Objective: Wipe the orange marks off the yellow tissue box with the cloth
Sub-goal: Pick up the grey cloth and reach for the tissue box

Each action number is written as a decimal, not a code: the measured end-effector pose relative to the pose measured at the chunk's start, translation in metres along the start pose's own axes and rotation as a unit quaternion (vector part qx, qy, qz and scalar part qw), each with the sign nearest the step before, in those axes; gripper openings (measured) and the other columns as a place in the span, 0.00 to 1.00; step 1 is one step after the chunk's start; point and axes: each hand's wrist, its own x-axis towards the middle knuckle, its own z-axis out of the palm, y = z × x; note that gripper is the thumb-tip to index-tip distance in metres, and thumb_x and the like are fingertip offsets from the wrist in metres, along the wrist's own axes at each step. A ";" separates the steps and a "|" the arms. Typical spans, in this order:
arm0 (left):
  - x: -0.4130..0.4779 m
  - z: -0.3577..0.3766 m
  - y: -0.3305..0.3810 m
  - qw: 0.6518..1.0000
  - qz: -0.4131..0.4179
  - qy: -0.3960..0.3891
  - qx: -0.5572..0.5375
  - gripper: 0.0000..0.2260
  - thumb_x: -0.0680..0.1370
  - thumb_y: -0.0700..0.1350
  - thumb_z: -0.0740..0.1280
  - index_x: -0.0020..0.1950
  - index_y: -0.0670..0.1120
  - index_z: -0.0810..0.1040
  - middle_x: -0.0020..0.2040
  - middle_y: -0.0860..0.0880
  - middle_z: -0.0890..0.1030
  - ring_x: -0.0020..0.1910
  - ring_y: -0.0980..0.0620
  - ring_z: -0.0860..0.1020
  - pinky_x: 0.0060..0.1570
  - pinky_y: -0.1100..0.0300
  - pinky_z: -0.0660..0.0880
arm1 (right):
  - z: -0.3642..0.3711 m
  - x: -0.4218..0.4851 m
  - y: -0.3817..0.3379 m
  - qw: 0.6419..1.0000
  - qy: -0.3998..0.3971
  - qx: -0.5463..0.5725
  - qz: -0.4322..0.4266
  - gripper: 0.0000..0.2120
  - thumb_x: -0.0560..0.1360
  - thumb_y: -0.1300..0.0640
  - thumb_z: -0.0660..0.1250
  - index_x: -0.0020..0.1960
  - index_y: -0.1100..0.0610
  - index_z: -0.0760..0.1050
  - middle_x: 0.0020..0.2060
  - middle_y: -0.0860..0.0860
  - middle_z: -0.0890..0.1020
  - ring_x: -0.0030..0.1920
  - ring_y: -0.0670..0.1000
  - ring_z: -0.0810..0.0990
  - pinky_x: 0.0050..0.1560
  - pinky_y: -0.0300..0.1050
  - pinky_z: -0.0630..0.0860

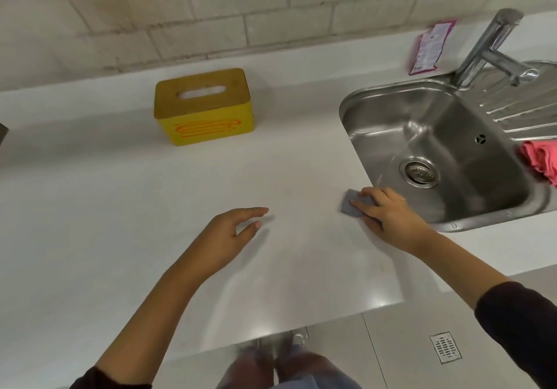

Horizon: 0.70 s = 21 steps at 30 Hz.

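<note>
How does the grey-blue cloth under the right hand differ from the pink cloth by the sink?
The small grey-blue cloth lies flat on the white countertop, pinned under the right hand; the pink cloth lies crumpled on the steel draining board, untouched. The grey-blue one sits left of the sink basin, the pink one right. Neither touches the yellow tissue box.

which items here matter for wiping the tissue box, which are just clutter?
Part of the job:
- yellow tissue box, orange marks on its front
- grey-blue cloth, under the right hand
- left hand, open and empty

Lying about:
- sink and tap
- pink cloth on the drainer
- purple packet against the wall
</note>
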 end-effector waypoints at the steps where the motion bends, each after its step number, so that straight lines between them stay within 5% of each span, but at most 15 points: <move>1: -0.001 -0.002 -0.003 1.000 0.001 0.002 -0.005 0.11 0.77 0.53 0.62 0.58 0.65 0.75 0.56 0.71 0.73 0.54 0.80 0.68 0.52 0.84 0.62 | 0.001 0.002 0.000 1.000 0.006 -0.003 0.003 0.15 0.70 0.65 0.72 0.57 0.60 0.79 0.52 0.61 0.79 0.48 0.64 0.78 0.46 0.56 0.74; 5: -0.005 -0.018 -0.014 1.000 0.003 0.014 -0.014 0.11 0.77 0.51 0.63 0.58 0.64 0.76 0.57 0.69 0.74 0.53 0.81 0.68 0.50 0.87 0.60 | -0.004 0.022 -0.019 0.987 0.033 0.114 0.106 0.10 0.76 0.68 0.62 0.55 0.63 0.78 0.46 0.58 0.79 0.47 0.58 0.77 0.51 0.43 0.71; 8: -0.004 -0.036 -0.023 1.000 0.005 0.016 -0.016 0.11 0.77 0.51 0.63 0.58 0.62 0.76 0.58 0.66 0.75 0.55 0.76 0.70 0.51 0.84 0.62 | -0.020 0.039 -0.057 0.918 0.128 0.284 0.245 0.09 0.79 0.64 0.60 0.54 0.58 0.78 0.43 0.50 0.78 0.44 0.37 0.75 0.45 0.22 0.65; 10: -0.002 -0.054 -0.031 0.999 0.004 0.026 -0.018 0.11 0.78 0.49 0.63 0.58 0.61 0.77 0.59 0.64 0.76 0.58 0.70 0.71 0.53 0.82 0.62 | -0.031 0.055 -0.090 0.867 0.163 0.372 0.289 0.08 0.80 0.59 0.59 0.50 0.52 0.77 0.41 0.47 0.79 0.41 0.35 0.76 0.42 0.26 0.68; 14: 0.004 -0.095 -0.049 0.999 0.006 0.044 -0.016 0.11 0.78 0.47 0.64 0.59 0.58 0.77 0.59 0.62 0.76 0.58 0.66 0.72 0.53 0.81 0.61 | -0.048 0.085 -0.152 0.767 0.201 0.529 0.302 0.10 0.80 0.53 0.59 0.44 0.51 0.78 0.39 0.52 0.79 0.40 0.49 0.76 0.42 0.45 0.72; 21: 0.048 -0.177 -0.079 0.993 0.016 0.113 -0.015 0.10 0.78 0.45 0.64 0.57 0.53 0.79 0.59 0.52 0.79 0.58 0.58 0.75 0.60 0.64 0.67 | -0.034 0.133 -0.222 0.578 0.184 0.725 0.326 0.11 0.78 0.49 0.61 0.45 0.52 0.80 0.39 0.54 0.81 0.39 0.53 0.79 0.38 0.46 0.76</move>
